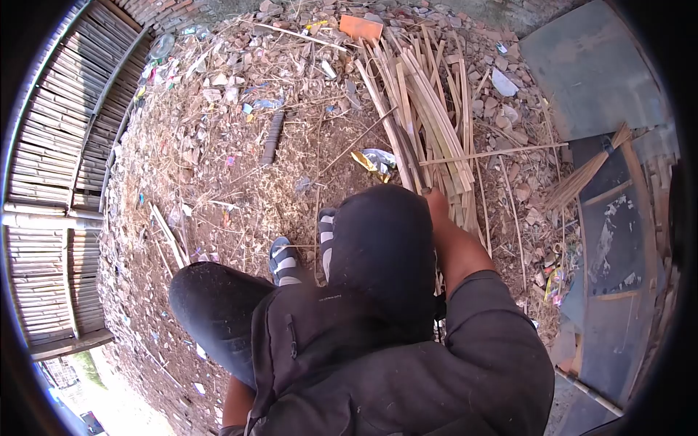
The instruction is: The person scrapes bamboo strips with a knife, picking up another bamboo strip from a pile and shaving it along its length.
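Okay, right hand (437,205) is apparently gripping a dark blade-like tool (414,160) against wooden strips (438,103), upper centre-right; left hand isn't showing, can't tell its state. Keeping the tool clear of the knee (385,240) is looking wise.

Seen from above, the person was seated low or squatting, with the torso (407,385) in a dark jacket bent forward. The right arm (469,258) reached ahead along the outside of the raised right knee (382,251), its sleeve (483,309) ending near the elbow and the forearm bare. The right hand (436,206) was closed in a grip just beyond that knee, which partly hid its fingers. The left knee (211,294) splayed outward. Below it showed a bit of bare left forearm (236,404); the left hand was hidden. Both feet (284,261), in striped footwear, stood close together.
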### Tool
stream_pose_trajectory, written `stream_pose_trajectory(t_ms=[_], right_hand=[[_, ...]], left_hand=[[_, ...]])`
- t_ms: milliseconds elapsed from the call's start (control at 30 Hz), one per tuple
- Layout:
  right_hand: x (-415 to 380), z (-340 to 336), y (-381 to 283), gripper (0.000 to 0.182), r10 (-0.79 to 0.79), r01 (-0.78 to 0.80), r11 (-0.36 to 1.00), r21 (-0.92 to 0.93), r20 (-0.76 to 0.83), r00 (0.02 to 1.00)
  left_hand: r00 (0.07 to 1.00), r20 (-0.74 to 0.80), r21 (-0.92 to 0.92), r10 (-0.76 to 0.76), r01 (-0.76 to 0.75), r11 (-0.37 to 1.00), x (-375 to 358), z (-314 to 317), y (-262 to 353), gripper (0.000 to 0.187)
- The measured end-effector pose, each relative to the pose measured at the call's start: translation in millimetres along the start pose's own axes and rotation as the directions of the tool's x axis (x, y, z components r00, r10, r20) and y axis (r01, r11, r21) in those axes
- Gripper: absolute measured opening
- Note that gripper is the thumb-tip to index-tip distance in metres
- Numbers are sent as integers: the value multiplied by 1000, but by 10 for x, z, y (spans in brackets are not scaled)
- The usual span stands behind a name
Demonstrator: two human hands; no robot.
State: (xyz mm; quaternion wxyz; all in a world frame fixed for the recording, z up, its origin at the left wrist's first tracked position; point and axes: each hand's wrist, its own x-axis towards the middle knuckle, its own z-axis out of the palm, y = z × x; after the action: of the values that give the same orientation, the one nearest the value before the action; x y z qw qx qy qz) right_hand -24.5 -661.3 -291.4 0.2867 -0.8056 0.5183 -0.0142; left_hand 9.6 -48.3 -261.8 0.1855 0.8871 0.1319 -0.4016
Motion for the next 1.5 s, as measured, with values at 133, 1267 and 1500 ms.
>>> stream_pose_trajectory(t_ms=[133,1267,1500], right_hand=[[134,-23,32,35,-29,29,1000,3,47,998],[348,-8,-518,32,-108,120,986,-114,109,988],[539,-219,-660,28,-336,345,933,103,-95,937]], left_hand=[[1000,4,-4,4,-4,1000,14,11,1,45],[999,-45,-79,-19,16,997,-97,-32,12,42],[990,-137,-199,-27,-1,980,-90,-300,-448,42]])
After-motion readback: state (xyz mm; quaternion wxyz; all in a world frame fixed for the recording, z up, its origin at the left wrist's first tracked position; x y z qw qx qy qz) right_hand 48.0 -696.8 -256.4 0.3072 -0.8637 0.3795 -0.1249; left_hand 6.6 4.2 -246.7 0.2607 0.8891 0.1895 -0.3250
